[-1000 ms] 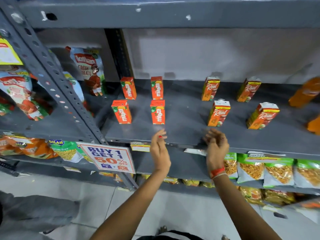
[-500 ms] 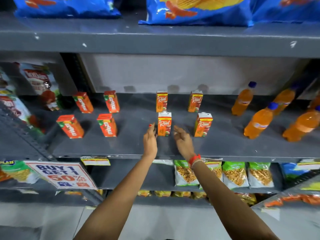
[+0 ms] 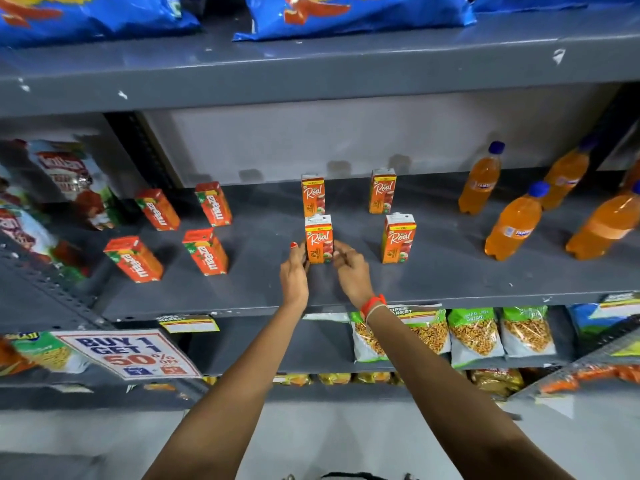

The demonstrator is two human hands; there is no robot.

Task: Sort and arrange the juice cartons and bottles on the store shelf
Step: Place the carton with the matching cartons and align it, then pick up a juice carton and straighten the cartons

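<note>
On the grey middle shelf (image 3: pixel 450 282) stand several orange juice cartons. The front left Real carton (image 3: pixel 318 239) is gripped low on both sides by my left hand (image 3: pixel 294 271) and my right hand (image 3: pixel 349 271). Three more Real cartons stand upright around it: one behind (image 3: pixel 312 195), one at the back right (image 3: pixel 382 190), one at the front right (image 3: pixel 397 238). Several red-orange Maaza cartons (image 3: pixel 205 251) stand to the left in two rows. Several orange soda bottles with blue caps (image 3: pixel 512 221) stand at the right end.
Blue snack bags (image 3: pixel 349 12) lie on the shelf above. Green and white snack packets (image 3: pixel 474 336) fill the shelf below. A "Buy 1 Get 1" sign (image 3: pixel 130 353) hangs at the lower left. Ketchup pouches (image 3: pixel 69 181) fill the neighbouring rack on the left.
The view swung right from the Maaza cartons to the Real cartons. Both hands reached forward and closed on the front left Real carton.
</note>
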